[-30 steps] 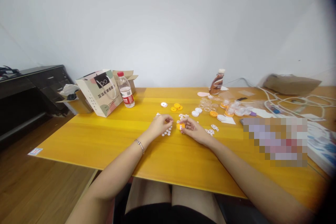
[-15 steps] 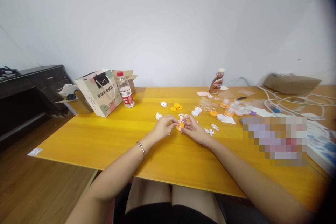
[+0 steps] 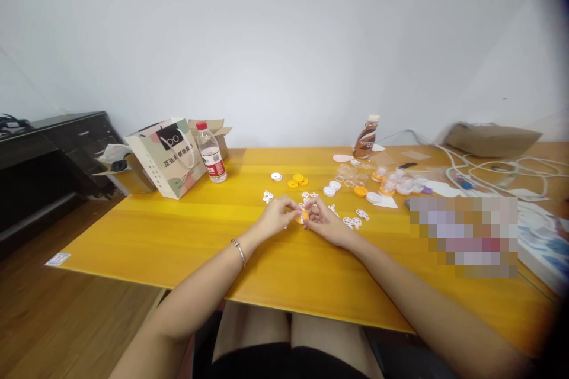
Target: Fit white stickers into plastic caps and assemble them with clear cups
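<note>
Between my two hands is a small round orange disc (image 3: 301, 218) with a whitish part on its face. My left hand (image 3: 279, 215) pinches the disc's left edge with thumb and fingertips. From the other side my right hand (image 3: 323, 222) grips it, fingers curled. Small white cut-out pieces (image 3: 352, 222) lie to the right of my right hand, and more white pieces (image 3: 268, 196) lie beyond my left hand. Farther back are several yellow discs (image 3: 297, 180), a white disc (image 3: 276, 177) and a few white round caps (image 3: 329, 191).
A red-capped water bottle (image 3: 211, 153), a paper bag (image 3: 166, 160) and an open carton (image 3: 217, 130) stand at the left. A brown drink bottle (image 3: 367, 137), clear plastic parts (image 3: 395, 180), white cables (image 3: 462, 169) and a brown paper package (image 3: 491, 139) occupy the right side.
The orange disc has shifted slightly left and down and looks turned, its whitish part now more visible. My right fingers have curled in closer around it.
</note>
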`<control>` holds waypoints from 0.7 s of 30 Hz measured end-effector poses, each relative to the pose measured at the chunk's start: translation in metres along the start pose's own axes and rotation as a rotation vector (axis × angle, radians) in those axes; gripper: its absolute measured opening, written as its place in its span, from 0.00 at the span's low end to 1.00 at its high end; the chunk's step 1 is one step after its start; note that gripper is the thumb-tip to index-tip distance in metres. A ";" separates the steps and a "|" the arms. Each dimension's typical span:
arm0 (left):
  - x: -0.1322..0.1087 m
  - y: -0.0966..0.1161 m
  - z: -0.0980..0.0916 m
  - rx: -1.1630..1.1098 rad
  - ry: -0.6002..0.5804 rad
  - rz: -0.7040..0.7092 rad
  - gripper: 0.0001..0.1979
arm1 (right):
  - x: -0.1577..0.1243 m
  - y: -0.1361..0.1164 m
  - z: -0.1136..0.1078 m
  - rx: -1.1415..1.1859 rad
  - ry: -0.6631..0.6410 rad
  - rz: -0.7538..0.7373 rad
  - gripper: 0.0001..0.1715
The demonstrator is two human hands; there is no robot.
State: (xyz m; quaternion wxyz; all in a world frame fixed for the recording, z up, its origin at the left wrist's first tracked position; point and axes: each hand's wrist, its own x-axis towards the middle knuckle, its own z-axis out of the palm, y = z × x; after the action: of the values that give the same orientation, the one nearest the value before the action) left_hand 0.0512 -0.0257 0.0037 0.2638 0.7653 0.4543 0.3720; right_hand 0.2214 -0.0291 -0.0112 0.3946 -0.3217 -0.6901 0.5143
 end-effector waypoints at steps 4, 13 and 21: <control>-0.001 0.002 0.000 -0.012 -0.046 -0.021 0.06 | 0.000 0.002 0.000 -0.004 -0.008 0.002 0.17; -0.001 0.003 -0.001 -0.020 -0.045 0.003 0.07 | -0.001 -0.003 0.001 0.047 -0.010 0.032 0.18; 0.001 -0.003 0.002 -0.187 0.021 -0.005 0.08 | -0.001 -0.001 -0.001 0.090 -0.033 0.044 0.17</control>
State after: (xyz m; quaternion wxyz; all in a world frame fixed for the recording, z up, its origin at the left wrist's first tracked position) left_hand 0.0519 -0.0236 0.0003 0.3302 0.7323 0.4224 0.4199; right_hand 0.2225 -0.0294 -0.0103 0.3858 -0.3101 -0.6657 0.5584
